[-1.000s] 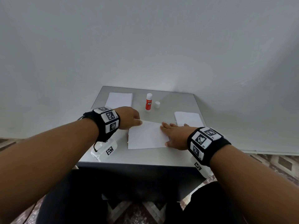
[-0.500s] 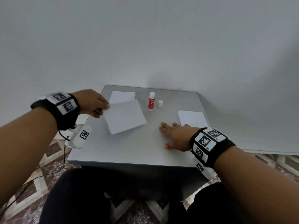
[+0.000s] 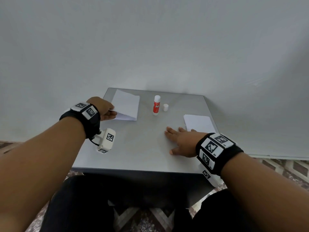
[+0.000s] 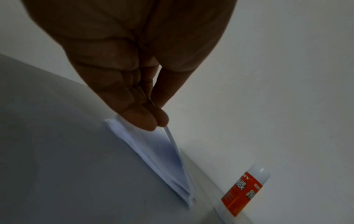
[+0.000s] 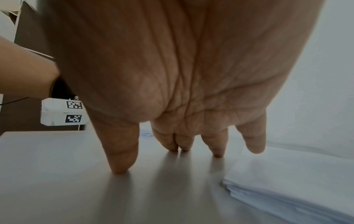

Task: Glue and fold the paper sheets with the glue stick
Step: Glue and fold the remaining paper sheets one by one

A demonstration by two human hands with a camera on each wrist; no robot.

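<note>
My left hand (image 3: 109,111) pinches the near-left edge of a folded white sheet (image 3: 127,104), which slants down onto the pile of folded sheets (image 4: 153,153) at the table's far left. The wrist view shows my thumb and fingers (image 4: 151,116) closed on that edge. A red and white glue stick (image 3: 156,105) stands uncapped at the far middle, its white cap (image 3: 165,107) just to its right. My right hand (image 3: 180,139) lies flat and open on the bare grey table (image 3: 133,148), fingertips (image 5: 118,166) touching it, beside a stack of unfolded white sheets (image 3: 198,122).
The small grey table stands against a white wall, and its near edge (image 3: 133,170) lies just above my knees. The stack of sheets (image 5: 287,189) lies right of my right hand. Patterned floor shows on both sides.
My left hand lifted the folded sheet from the table's middle and carried it to the far-left pile, where it now slants down. My right hand stayed flat on the table.
</note>
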